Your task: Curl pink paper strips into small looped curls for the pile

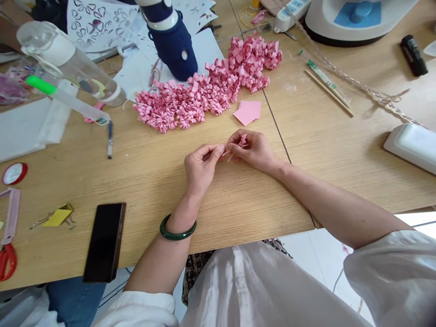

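Note:
Between my hands is a small pink paper flower (242, 141) with thin strips hanging from it. My right hand (254, 147) is closed, its thumb and fingers pinching the flower. My left hand (202, 165), wearing a dark green bangle at the wrist, pinches the end of a pink strip coming from the same piece. The fingertips of both hands nearly meet above the table. Just beyond them lie flat pink paper pieces (248, 112). Behind these, a long heap of curled pink paper flowers (197, 95) stretches across the tabletop.
At the back stand a navy bottle (173, 47) and a clear bottle (71, 63). To the left lie a phone (105, 242), a binder clip (64, 213), red-handled scissors (7, 261) and a pen (110, 140). Wooden sticks (330, 93) and a twisted cord (361, 84) are on the right.

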The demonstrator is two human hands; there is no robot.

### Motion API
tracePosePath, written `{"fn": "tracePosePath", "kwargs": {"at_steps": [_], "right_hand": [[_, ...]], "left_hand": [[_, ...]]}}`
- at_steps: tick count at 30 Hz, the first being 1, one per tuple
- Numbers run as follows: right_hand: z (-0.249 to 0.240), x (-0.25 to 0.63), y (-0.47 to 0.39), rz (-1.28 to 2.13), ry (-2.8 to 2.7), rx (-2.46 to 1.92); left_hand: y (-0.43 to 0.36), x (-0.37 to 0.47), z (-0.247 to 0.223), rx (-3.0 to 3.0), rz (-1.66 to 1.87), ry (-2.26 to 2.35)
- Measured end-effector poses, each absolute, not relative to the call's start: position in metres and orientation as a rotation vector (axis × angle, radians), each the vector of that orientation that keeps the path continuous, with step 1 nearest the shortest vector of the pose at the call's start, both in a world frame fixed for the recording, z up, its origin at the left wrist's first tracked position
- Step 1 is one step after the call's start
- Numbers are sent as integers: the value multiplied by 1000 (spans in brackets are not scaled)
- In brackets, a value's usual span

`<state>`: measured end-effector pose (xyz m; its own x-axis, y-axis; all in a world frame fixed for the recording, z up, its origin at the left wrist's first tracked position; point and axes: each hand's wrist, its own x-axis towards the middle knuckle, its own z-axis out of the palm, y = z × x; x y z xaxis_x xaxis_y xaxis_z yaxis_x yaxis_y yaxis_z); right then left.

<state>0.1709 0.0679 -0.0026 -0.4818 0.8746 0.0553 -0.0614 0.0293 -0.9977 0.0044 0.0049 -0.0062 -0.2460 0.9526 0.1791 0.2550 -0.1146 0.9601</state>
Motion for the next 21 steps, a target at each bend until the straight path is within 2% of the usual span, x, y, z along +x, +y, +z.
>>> {"fn": "tracePosePath", "kwargs": {"at_steps": [21], "right_hand": [[-4, 171, 67, 1555, -1548, -869]], "left_hand": [[4, 7, -8, 1217, 1415, 1451]]}}
